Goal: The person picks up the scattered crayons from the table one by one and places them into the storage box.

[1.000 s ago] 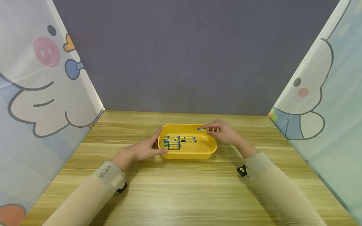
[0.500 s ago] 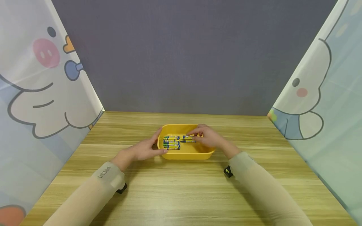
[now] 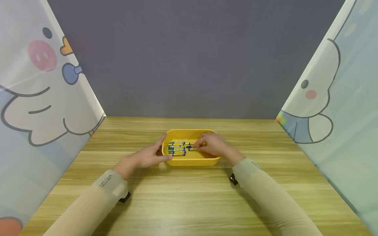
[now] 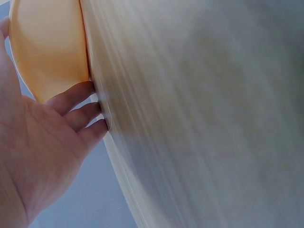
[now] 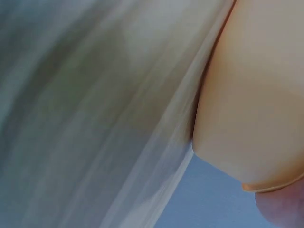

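Observation:
A yellow plastic tray (image 3: 189, 162) holds several yellow-wrapped crayons. A row of crayons (image 3: 178, 148) lies side by side at its left end, some green-tipped. My left hand (image 3: 150, 155) grips that end, thumb on the near rim; in the left wrist view its bent fingers (image 4: 76, 97) lie against the outer wall. Reaching inside the tray, my right hand (image 3: 213, 144) pinches a blue-ended crayon (image 3: 192, 149) low over the floor, close beside a dark-tipped crayon (image 3: 188, 147). The right fingers partly cover both. In the right wrist view the tray wall (image 5: 256, 104) hides most of that hand.
The tray stands on a wood-grain table (image 3: 189, 196). A dark grey panel (image 3: 189, 59) rises behind it. Cartoon-printed sheets flank the table, a left sheet (image 3: 44, 82) and a right sheet (image 3: 348, 98).
My right hand has moved left and down from the tray's far right rim with the blue-ended crayon, first over the far crayon, then beside the dark-tipped one. My left hand keeps its grip.

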